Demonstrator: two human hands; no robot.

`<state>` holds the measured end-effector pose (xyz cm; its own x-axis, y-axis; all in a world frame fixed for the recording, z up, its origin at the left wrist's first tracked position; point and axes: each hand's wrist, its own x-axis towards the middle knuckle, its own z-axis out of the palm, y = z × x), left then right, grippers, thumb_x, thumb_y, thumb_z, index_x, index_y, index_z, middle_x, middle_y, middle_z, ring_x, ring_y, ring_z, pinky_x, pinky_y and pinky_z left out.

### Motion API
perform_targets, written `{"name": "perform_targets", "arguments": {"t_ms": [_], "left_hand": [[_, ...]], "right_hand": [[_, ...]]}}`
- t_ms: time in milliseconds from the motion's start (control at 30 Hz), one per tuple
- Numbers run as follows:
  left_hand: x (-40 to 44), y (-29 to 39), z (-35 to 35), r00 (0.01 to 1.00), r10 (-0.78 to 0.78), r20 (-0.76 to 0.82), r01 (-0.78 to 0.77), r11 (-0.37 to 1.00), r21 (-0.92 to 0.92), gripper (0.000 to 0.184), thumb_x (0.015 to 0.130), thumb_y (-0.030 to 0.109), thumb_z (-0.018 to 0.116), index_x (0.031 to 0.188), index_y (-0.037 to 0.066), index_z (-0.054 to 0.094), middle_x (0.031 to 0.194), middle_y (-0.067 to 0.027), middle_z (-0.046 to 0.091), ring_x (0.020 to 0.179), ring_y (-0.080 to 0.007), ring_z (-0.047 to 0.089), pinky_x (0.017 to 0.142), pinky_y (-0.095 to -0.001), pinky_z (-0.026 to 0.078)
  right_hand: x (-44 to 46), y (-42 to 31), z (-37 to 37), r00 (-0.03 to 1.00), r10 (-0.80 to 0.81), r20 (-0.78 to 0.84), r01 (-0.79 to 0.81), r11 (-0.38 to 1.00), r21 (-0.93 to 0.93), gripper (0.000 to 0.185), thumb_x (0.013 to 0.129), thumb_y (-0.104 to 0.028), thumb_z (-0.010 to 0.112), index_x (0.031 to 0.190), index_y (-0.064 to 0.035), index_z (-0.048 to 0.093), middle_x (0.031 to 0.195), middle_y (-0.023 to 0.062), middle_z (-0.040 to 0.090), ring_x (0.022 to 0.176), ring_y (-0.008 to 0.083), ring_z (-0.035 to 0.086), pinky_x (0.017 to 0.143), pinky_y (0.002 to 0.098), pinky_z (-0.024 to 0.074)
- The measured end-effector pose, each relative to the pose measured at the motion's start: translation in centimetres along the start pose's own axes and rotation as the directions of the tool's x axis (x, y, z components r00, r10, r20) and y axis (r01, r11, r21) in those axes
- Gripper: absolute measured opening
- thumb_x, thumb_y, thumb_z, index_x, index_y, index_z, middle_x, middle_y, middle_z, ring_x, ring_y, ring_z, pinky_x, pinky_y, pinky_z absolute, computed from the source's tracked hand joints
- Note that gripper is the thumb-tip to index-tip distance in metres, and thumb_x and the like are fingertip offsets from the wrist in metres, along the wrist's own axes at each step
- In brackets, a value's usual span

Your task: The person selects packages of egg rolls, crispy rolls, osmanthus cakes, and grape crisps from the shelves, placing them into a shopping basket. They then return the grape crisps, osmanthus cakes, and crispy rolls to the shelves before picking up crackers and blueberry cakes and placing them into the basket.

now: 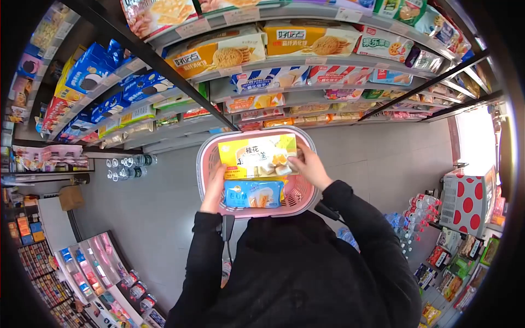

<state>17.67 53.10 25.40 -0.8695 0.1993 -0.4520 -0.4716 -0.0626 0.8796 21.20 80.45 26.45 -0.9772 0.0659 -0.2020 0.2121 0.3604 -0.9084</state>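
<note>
A yellow and white snack box (254, 157) lies across the top of a pink basket (306, 203) in front of my body. My left hand (214, 186) grips the box at its left end. At its right end my right hand (310, 168) holds it, fingers on the front face. Just below the yellow box, a blue snack package (253, 194) rests inside the basket. Something orange-yellow shows partly behind the blue package; the rest of it is hidden.
Shelves ahead hold yellow biscuit boxes (311, 39), wafer packs (270, 78) and blue cookie packs (123, 95). Bottled water (131, 167) stands on the floor at left, more bottles (407, 218) at right beside a red-dotted box (467, 202). A display shelf (95, 268) is at lower left.
</note>
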Motion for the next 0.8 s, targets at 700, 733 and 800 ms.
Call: {"name": "perform_targets", "arguments": {"t_ms": [700,733,800], "left_hand": [[2.0,3.3,-1.2,0.852,0.065,0.519,-0.417,0.683,0.599,0.046,0.080,0.024,0.052,0.113,-0.006,0.043,0.097,-0.0186,0.057,0.093,-0.0267,0.055,0.079,-0.0326,0.043],[1.8,3.8,-1.6,0.822,0.031,0.569,-0.490,0.550,0.677,0.048,0.080,0.026,0.053,0.114,-0.007,0.042,0.099,-0.0193,0.056,0.093,-0.0273,0.055,0.080,-0.0323,0.042],[-2.3,11.6,2.8,0.771,0.060,0.634,-0.594,0.423,0.684,0.051,0.081,0.028,0.054,0.115,-0.007,0.041,0.100,-0.0206,0.055,0.095,-0.0285,0.054,0.082,-0.0325,0.042]], "right_hand": [[-2.3,-0.6,-4.9,0.831,0.046,0.554,0.119,0.959,-0.258,0.045,0.083,-0.028,0.047,0.116,0.0029,0.043,0.110,0.0212,0.051,0.100,0.0299,0.051,0.086,0.0332,0.0390],[-3.2,-3.2,-7.5,0.844,0.034,0.536,0.131,0.955,-0.267,0.045,0.083,-0.028,0.047,0.116,0.0029,0.043,0.110,0.0212,0.051,0.100,0.0299,0.051,0.086,0.0332,0.0390],[-4.6,-7.5,-12.6,0.762,0.013,0.648,0.341,0.842,-0.418,0.048,0.084,-0.032,0.048,0.118,0.0018,0.042,0.114,0.0201,0.049,0.103,0.0300,0.048,0.088,0.0331,0.0377]]}}
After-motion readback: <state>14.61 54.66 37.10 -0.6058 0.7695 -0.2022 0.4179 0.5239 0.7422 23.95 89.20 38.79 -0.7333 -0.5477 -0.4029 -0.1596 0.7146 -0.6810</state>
